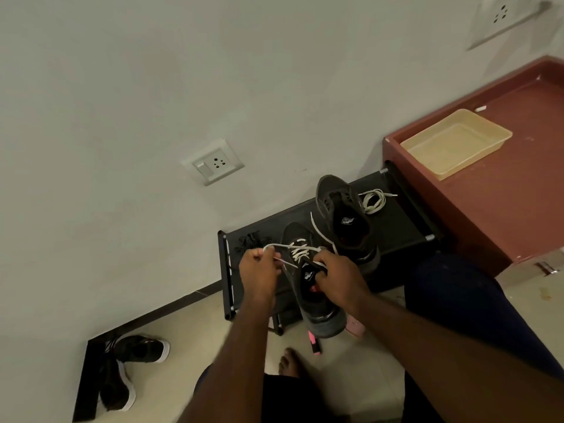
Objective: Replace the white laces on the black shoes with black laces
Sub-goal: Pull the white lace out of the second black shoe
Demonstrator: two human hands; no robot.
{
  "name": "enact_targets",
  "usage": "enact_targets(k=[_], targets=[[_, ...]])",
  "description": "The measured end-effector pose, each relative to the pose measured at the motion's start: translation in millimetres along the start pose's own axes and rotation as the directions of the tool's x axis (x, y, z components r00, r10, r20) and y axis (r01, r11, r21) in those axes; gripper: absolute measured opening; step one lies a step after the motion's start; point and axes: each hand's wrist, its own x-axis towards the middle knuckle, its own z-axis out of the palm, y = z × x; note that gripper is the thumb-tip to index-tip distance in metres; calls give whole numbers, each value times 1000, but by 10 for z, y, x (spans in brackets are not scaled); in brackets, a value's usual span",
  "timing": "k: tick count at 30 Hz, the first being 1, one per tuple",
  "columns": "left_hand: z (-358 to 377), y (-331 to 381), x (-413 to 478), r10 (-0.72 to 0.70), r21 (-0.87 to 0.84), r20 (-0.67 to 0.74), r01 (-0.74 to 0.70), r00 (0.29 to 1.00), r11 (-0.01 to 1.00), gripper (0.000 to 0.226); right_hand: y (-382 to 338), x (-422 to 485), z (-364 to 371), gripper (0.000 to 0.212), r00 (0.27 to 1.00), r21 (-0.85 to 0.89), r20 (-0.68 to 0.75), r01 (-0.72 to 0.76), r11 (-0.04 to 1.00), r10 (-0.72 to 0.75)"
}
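While the left hand point(259, 267) pinches the flat white lace point(287, 246) and the right hand point(338, 277) grips the black mesh shoe point(309, 302), that shoe overhangs the low black rack's point(396, 227) front edge. A grey wall point(122, 117) stands behind.

White lace point(287, 246) is pinched in L hand point(259, 268); laced black shoe point(320, 312) on rack point(396, 227) is held by R hand point(338, 277), prob. at the tongue.

Dim, flat indoor light w/ soft shadows; wide-angle bending at edges, slight blur thruout.
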Motion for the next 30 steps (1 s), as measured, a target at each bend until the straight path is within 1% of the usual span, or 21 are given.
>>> enact_targets(k=[2,3,4,5,6,7,8,9,11,12,14,17,18,20,22,24,25,27,30], targets=[[-127,100,-10,-19,-97,-78,11,997,995,18,-8,-53,13,28,1000,-40,-24,-13,999,12],[-184,124,-48,-27,-94,-117,16,993,995,25,-16,-88,13,26,999,-58,-40,-15,998,13],[-227,124,-103,-10,-36,-148,4,989,999,35,-22,-121,13,25,998,-71,-61,-12,997,8],[-249,100,-169,42,65,-144,-33,989,997,46,-31,-146,11,25,997,-84,-82,-14,996,7],[-256,28,-268,123,185,-103,-102,987,977,54,-38,-189,6,26,995,-99,-97,-15,995,6],[-229,-52,-373,200,295,-27,-183,979,938,57,-53,-221,-5,28,994,-106,-110,-23,994,12],[-176,-144,-486,241,371,61,-246,969,895,56,-62,-260,-19,28,992,-107,-123,-31,994,18],[-108,-241,-598,243,421,141,-280,960,863,52,-67,-308,-31,28,991,-105,-130,-35,994,22],[38,-432,-758,179,477,244,-278,953,834,40,-47,-402,-37,26,990,-93,-139,-32,995,18],[86,-527,-822,151,491,251,-260,956,832,34,-24,-458,-38,24,990,-86,-141,-28,996,15],[115,-683,-959,140,505,207,-228,968,833,24,30,-603,-45,24,990,-91,-141,-23,996,10],[72,-869,-1149,196,467,149,-244,969,850,14,127,-798,-43,24,992,-124,-125,-8,992,-7],[50,-897,-1210,217,448,142,-258,966,856,15,137,-859,-42,24,994,-130,-105,-5,991,-9],[22,-873,-1295,245,465,138,-281,960,840,25,137,-942,-49,25,996,-138,-81,17,990,-28],[3,-845,-1336,257,514,158,-302,953,803,35,136,-1006,-43,31,993,-135,-95,51,989,-64],[0,-839,-1383,257,524,183,-315,949,791,40,144,-1079,-59,28,989,-198,-120,56,979,-81],[4,-833,-1406,249,529,191,-313,950,789,40,149,-1108,-78,24,988,-256,-130,52,965,-88],[10,-831,-1438,250,531,194,-316,949,786,36,173,-1151,-122,22,989,-353,-123,33,935,-82],[21,-799,-1477,263,539,180,-319,948,780,25,206,-1152,-185,19,996,-400,-81,5,916,-41]])
